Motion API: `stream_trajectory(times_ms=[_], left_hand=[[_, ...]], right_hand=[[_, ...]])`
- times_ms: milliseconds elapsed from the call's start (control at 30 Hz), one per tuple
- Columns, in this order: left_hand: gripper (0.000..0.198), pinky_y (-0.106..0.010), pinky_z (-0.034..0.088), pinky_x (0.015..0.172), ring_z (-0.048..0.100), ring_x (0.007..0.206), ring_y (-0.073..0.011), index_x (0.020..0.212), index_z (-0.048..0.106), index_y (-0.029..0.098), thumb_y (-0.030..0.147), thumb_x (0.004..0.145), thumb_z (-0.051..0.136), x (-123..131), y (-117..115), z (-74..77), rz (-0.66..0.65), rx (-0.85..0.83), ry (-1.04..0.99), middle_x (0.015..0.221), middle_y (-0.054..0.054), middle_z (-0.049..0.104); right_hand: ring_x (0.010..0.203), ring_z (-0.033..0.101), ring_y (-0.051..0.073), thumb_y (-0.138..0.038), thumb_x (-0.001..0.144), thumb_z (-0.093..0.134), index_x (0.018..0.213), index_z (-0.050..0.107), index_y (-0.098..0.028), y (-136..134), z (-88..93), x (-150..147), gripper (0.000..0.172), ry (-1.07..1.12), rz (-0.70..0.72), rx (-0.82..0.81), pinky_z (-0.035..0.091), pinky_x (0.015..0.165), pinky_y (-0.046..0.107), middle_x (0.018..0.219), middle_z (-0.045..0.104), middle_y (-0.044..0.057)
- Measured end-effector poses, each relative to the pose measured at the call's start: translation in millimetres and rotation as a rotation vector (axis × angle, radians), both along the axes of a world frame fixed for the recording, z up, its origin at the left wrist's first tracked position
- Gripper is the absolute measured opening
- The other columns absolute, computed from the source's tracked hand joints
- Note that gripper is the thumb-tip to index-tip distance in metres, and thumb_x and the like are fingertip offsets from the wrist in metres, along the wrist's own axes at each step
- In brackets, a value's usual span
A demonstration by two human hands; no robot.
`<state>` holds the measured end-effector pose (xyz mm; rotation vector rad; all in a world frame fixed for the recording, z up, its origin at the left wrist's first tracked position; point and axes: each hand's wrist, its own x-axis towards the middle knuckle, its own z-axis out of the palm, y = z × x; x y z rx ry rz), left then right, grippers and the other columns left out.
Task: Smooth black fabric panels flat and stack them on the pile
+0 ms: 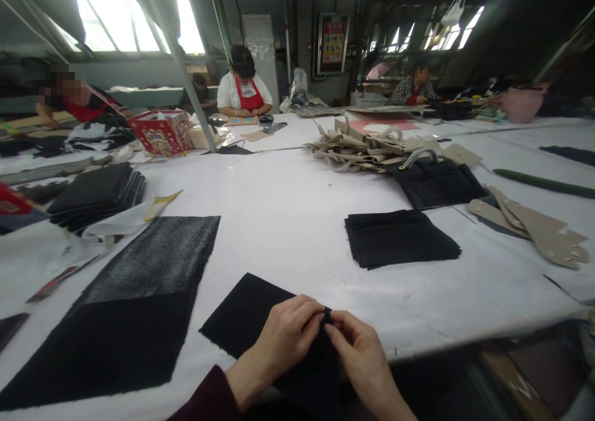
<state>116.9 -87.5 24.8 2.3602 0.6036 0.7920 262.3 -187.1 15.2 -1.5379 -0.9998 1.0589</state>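
A black fabric piece (248,312) lies at the front edge of the white table, part of it hanging toward me. My left hand (292,328) rests on it, thumb and fingers pinching its upper right edge. Close beside, my right hand (357,346) pinches the same edge near the corner. The fingertips of both hands almost meet there. To the left is a long stack of black fabric (125,334) with a greyish, speckled far part. Beyond my right hand sits a pile of folded black pieces (402,238).
A black bag (439,182) with a grey handle and a heap of beige strips (362,145) lie farther back right. Beige cut pieces (534,226) are at right. Dark stacked panels (97,191) and a red box (160,132) stand left. Several people work across the table.
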Motion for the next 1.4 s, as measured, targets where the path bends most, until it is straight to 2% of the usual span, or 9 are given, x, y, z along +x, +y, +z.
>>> stream_trajectory(times_ms=[167, 400, 567, 667, 733, 867, 1100, 1233, 1400], left_hand=[[0.017, -0.027, 0.055, 0.074, 0.067, 0.08, -0.0162, 0.101, 0.065, 0.02, 0.02, 0.096, 0.05, -1.3, 3.9, 4.6, 0.009, 0.043, -0.011, 0.09, -0.005, 0.07], [0.016, -0.031, 0.052, 0.073, 0.065, 0.078, -0.0177, 0.101, 0.061, 0.017, 0.015, 0.095, 0.047, -1.2, 10.0, 8.9, -0.072, 0.336, 0.093, 0.088, -0.005, 0.068], [0.013, -0.033, 0.045, 0.061, 0.055, 0.066, -0.0186, 0.084, 0.055, 0.017, 0.012, 0.091, 0.045, 1.0, 12.4, 13.8, -0.147, 0.578, 0.314, 0.077, -0.004, 0.059], [0.012, -0.033, 0.043, 0.062, 0.054, 0.068, -0.0193, 0.082, 0.052, 0.017, 0.011, 0.089, 0.045, 2.0, 14.2, 12.6, -0.163, 0.631, 0.382, 0.077, -0.003, 0.057], [0.012, -0.033, 0.043, 0.064, 0.055, 0.069, -0.0194, 0.084, 0.052, 0.017, 0.011, 0.09, 0.044, 2.4, 15.6, 9.5, -0.134, 0.582, 0.386, 0.078, -0.003, 0.058], [0.015, -0.032, 0.044, 0.069, 0.056, 0.071, -0.0186, 0.089, 0.054, 0.018, 0.013, 0.093, 0.04, 1.9, 18.0, 5.2, -0.009, 0.346, 0.322, 0.081, -0.003, 0.06], [0.015, -0.03, 0.046, 0.079, 0.06, 0.082, -0.0162, 0.105, 0.06, 0.023, 0.027, 0.098, 0.048, -5.0, 23.1, 27.5, 0.04, -0.168, 0.17, 0.093, -0.001, 0.065], [0.017, -0.031, 0.045, 0.084, 0.06, 0.092, -0.0185, 0.1, 0.064, 0.024, 0.029, 0.085, 0.069, -7.4, 26.5, 27.3, 0.032, -0.173, 0.158, 0.102, -0.001, 0.066], [0.004, -0.032, 0.041, 0.087, 0.062, 0.093, -0.0173, 0.087, 0.065, 0.023, 0.019, 0.088, 0.064, -4.3, 26.1, 16.3, 0.009, -0.077, 0.155, 0.097, 0.001, 0.068]], right_hand=[[0.083, 0.062, 0.021, -0.042, 0.091, 0.058, 0.101, 0.072, -0.017, 6.0, 0.3, -0.5, 0.03, 0.044, -0.01, 0.026, 0.049, 0.076, 0.029, 0.087, 0.069, 0.004], [0.086, 0.061, 0.021, -0.038, 0.091, 0.056, 0.102, 0.072, -0.017, 6.3, 10.4, 0.1, 0.028, 0.05, 0.028, 0.02, 0.047, 0.079, 0.029, 0.09, 0.068, 0.005], [0.077, 0.056, 0.018, -0.037, 0.09, 0.057, 0.093, 0.071, -0.016, 9.3, 10.0, -2.6, 0.026, 0.026, 0.042, 0.008, 0.044, 0.068, 0.025, 0.078, 0.062, 0.002], [0.072, 0.052, 0.016, -0.038, 0.088, 0.058, 0.085, 0.07, -0.016, 10.0, 8.7, -4.3, 0.025, 0.053, 0.041, -0.001, 0.042, 0.063, 0.024, 0.074, 0.06, 0.001], [0.072, 0.054, 0.016, -0.038, 0.088, 0.059, 0.089, 0.071, -0.016, 10.0, 7.9, -4.3, 0.024, 0.099, 0.045, -0.013, 0.042, 0.064, 0.024, 0.076, 0.062, 0.002], [0.082, 0.06, 0.02, -0.04, 0.088, 0.061, 0.107, 0.071, -0.018, 10.7, 6.2, -1.4, 0.032, 0.209, 0.06, -0.021, 0.045, 0.072, 0.027, 0.086, 0.068, 0.004], [0.076, 0.059, 0.019, -0.044, 0.085, 0.065, 0.108, 0.073, -0.016, 15.7, 1.9, 2.6, 0.036, 0.314, 0.057, -0.055, 0.045, 0.069, 0.028, 0.083, 0.069, 0.004], [0.071, 0.057, 0.017, -0.045, 0.082, 0.068, 0.103, 0.074, -0.016, 17.2, 1.9, 3.7, 0.036, 0.323, 0.038, -0.087, 0.042, 0.062, 0.025, 0.078, 0.067, 0.003], [0.073, 0.056, 0.017, -0.042, 0.083, 0.066, 0.099, 0.075, -0.015, 17.0, 2.5, 4.4, 0.033, 0.249, 0.056, -0.068, 0.041, 0.063, 0.025, 0.077, 0.066, 0.003]])
